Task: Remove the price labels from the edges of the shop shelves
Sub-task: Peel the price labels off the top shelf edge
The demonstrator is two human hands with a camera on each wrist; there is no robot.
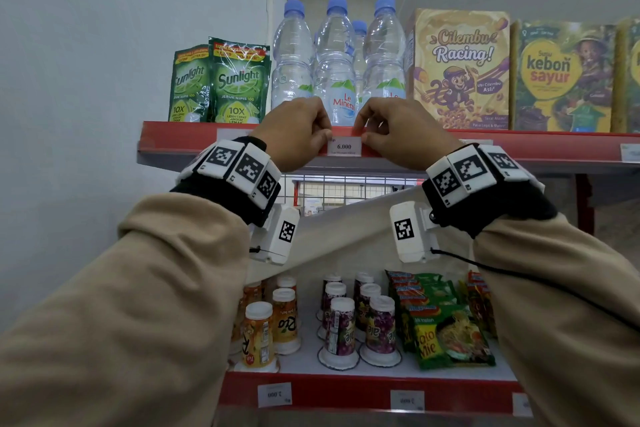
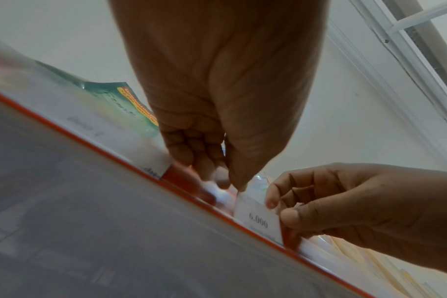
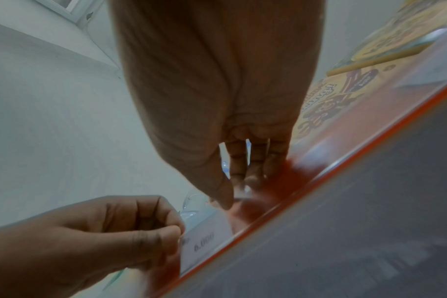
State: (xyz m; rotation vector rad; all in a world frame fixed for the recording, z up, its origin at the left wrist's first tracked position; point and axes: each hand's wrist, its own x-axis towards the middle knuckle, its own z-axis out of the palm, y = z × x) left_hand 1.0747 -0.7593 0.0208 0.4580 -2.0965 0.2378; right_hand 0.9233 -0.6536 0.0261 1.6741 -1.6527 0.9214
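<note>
A white price label (image 1: 344, 146) reading 6.000 sits in the red edge strip (image 1: 187, 137) of the upper shelf, below the water bottles. My left hand (image 1: 325, 135) pinches its upper left corner with curled fingers. My right hand (image 1: 364, 136) pinches its right edge, thumb on the front. In the left wrist view the left hand (image 2: 234, 185) touches the label (image 2: 258, 220) at its top, with the right hand (image 2: 281, 209) on the far side. The right wrist view has the right hand (image 3: 232, 199) above the label (image 3: 204, 242) and the left hand (image 3: 176, 231) at its corner.
Water bottles (image 1: 336, 59), Sunlight pouches (image 1: 239, 80) and cereal boxes (image 1: 460, 69) stand just behind the strip. More labels sit on this edge (image 1: 629, 152) and on the lower shelf edge (image 1: 274, 394), (image 1: 407, 400). Drink cups (image 1: 339, 329) and noodle packs (image 1: 446, 333) fill the lower shelf.
</note>
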